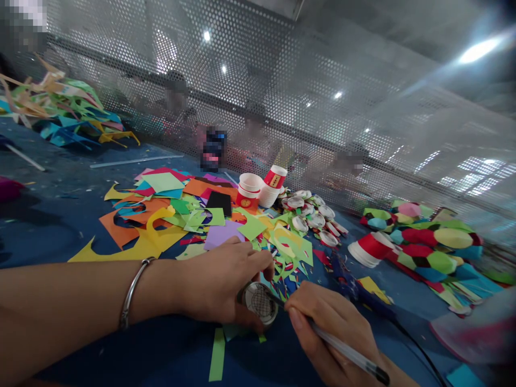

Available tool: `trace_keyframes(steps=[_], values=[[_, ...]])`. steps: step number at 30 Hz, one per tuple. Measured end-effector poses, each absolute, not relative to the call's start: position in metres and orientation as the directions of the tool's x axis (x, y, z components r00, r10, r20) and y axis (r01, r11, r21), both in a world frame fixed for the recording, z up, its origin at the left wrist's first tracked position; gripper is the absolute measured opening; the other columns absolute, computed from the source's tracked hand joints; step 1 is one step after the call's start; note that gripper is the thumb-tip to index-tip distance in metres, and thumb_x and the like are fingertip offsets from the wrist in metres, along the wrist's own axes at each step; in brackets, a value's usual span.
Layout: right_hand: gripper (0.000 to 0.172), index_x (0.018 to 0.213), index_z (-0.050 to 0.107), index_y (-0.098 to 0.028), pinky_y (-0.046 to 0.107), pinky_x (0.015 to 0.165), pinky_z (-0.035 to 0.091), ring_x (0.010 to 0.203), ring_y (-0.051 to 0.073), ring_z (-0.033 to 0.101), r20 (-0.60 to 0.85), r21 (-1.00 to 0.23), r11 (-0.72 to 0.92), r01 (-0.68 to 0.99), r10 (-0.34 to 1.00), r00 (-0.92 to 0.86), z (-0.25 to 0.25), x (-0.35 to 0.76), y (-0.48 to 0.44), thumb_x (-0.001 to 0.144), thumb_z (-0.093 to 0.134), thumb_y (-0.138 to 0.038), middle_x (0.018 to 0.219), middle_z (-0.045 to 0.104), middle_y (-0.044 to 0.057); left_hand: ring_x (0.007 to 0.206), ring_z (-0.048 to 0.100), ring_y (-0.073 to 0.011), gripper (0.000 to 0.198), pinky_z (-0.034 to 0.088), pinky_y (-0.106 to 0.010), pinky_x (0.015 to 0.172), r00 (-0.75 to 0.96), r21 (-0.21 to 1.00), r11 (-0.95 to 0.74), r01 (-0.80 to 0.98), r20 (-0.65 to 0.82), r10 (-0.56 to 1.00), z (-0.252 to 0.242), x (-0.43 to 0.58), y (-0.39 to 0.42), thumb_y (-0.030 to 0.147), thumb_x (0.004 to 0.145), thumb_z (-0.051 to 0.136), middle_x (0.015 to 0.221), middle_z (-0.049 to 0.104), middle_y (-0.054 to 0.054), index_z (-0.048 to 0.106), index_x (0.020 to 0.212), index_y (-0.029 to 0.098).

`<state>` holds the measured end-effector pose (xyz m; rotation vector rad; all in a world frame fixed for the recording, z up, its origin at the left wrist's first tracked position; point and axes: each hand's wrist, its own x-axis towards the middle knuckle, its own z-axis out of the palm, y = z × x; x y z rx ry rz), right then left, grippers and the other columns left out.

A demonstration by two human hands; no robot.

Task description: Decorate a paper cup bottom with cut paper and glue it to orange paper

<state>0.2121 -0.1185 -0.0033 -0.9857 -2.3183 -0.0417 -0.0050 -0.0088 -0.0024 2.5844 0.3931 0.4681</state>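
Note:
My left hand (231, 279), with a silver bracelet at the wrist, holds a small rimmed white disc (260, 302) between thumb and fingers. The disc resembles the bottom of a paper cup, and dark criss-cross lines cover its face. In my right hand (328, 322) is a pen (349, 352) with a clear barrel and a dark cap end. Its tip meets the upper right part of the disc, or hovers just over it; I cannot tell which. A green paper strip (216, 355) lies below the disc on the blue table (161, 344).
Coloured paper scraps (161, 231) spread beyond my hands. Stacked paper cups (250, 191) and a heap of cup bottoms (314, 209) stand behind. To the right lie a red-banded cup (371, 249), a dark blue corded tool (363, 293) and colourful paper pieces (435, 242). A perforated metal screen (250, 70) borders the table.

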Motion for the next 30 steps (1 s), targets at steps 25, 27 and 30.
trace_keyframes(steps=[25, 27, 30], values=[[0.019, 0.098, 0.059, -0.015, 0.028, 0.062, 0.046, 0.071, 0.016, 0.061, 0.556, -0.136, 0.739, 0.660, 0.608, -0.566, -0.0035, 0.2105, -0.1156, 0.090, 0.046, -0.003, 0.081, 0.066, 0.005, 0.099, 0.059, -0.0260, 0.052, 0.040, -0.036, 0.084, 0.903, 0.502, -0.846, 0.181, 0.257, 0.345, -0.0022, -0.0049, -0.0091, 0.048, 0.071, 0.080, 0.107, 0.065, -0.006, 0.054, 0.108, 0.021], [0.019, 0.098, 0.059, -0.015, 0.029, 0.063, 0.046, 0.072, 0.016, 0.061, 0.553, -0.138, 0.742, 0.656, 0.607, -0.570, -0.0041, 0.2113, -0.1163, 0.090, 0.047, -0.003, 0.080, 0.066, 0.005, 0.099, 0.058, -0.0263, 0.053, 0.040, -0.036, 0.083, 0.903, 0.495, -0.847, 0.194, 0.247, 0.352, -0.0009, -0.0049, -0.0094, 0.049, 0.071, 0.080, 0.106, 0.065, -0.007, 0.054, 0.109, 0.021], [0.017, 0.097, 0.059, -0.015, 0.028, 0.064, 0.046, 0.072, 0.015, 0.060, 0.542, -0.153, 0.743, 0.652, 0.615, -0.573, -0.0046, 0.2126, -0.1166, 0.090, 0.048, -0.004, 0.080, 0.066, 0.005, 0.099, 0.058, -0.0262, 0.053, 0.041, -0.036, 0.083, 0.904, 0.493, -0.844, 0.210, 0.230, 0.360, 0.0002, -0.0047, -0.0098, 0.048, 0.071, 0.080, 0.106, 0.065, -0.006, 0.054, 0.108, 0.021]])
